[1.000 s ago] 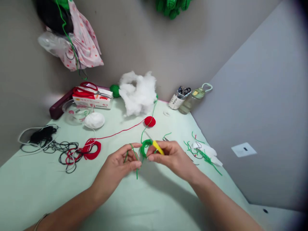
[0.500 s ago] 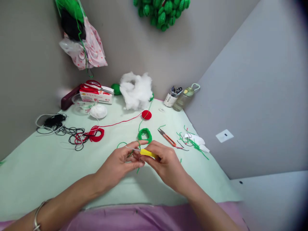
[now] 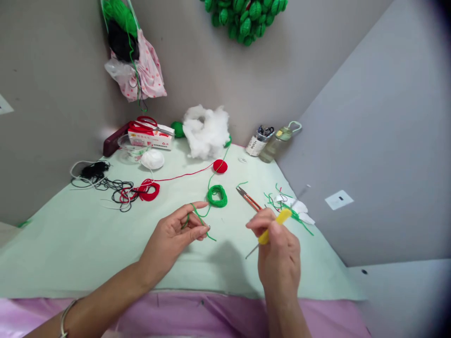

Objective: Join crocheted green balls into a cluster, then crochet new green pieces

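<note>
Green yarn [image 3: 200,217] loops over the raised index finger of my left hand [image 3: 178,232]; thumb and fingertips pinch it, and a short tail hangs past them. My right hand [image 3: 280,251] is closed around the yellow handle of a crochet hook [image 3: 276,226]. Metal shafts stick out at both ends of the handle, one toward the lower left, the other toward the upper right. The hook is apart from the yarn. A wound coil of green yarn [image 3: 217,196] lies just beyond my left hand, joined to it by a strand.
Orange-handled thread snips [image 3: 249,199] lie behind my right hand, near green yarn scraps [image 3: 296,213]. Red yarn [image 3: 150,190] and tangled black yarn [image 3: 116,189] lie left. White stuffing [image 3: 206,132], a box with red scissors [image 3: 151,138], a pen cup [image 3: 258,142] and a bottle [image 3: 276,144] stand behind.
My right hand has moved right, away from my left hand, taking the crochet hook with it and turning it. The left hand keeps its pinch on the green yarn. The view has shifted slightly.
</note>
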Demonstrator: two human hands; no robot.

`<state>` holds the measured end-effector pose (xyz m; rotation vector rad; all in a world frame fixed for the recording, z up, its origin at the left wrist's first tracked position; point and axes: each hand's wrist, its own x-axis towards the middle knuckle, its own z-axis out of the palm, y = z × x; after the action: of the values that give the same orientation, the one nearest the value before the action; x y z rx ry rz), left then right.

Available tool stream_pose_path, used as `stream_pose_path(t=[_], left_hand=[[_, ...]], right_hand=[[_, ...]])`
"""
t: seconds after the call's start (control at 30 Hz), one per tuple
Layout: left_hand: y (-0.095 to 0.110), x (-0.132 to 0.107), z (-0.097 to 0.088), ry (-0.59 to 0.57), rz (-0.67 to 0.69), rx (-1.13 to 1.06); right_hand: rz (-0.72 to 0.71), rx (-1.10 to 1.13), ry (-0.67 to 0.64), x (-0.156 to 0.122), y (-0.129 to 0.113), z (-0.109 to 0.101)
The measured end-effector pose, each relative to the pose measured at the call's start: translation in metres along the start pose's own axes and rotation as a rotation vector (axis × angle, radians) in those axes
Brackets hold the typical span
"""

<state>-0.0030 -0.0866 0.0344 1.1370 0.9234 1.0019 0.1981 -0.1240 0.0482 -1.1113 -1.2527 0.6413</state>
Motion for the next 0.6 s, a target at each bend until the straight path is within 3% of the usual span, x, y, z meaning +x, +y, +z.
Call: stream_pose_path(t=[0.13, 0.3, 0.6], left_hand=[[-0.003, 0.0, 0.003, 0.018, 0.003, -0.04], [-0.001, 0.001, 0.007, 0.002, 0.008, -0.071], [-0.006, 0.001, 0.009, -0.022, 0.019, -0.055]], right_hand=[[0.01, 0.088, 0.026, -0.018, 0.005, 0.01], [-0.032, -0.003, -0.077, -0.03, 0.002, 0.022], [-0.421, -0.33, -0.178, -0.038, 0.012, 0.022]])
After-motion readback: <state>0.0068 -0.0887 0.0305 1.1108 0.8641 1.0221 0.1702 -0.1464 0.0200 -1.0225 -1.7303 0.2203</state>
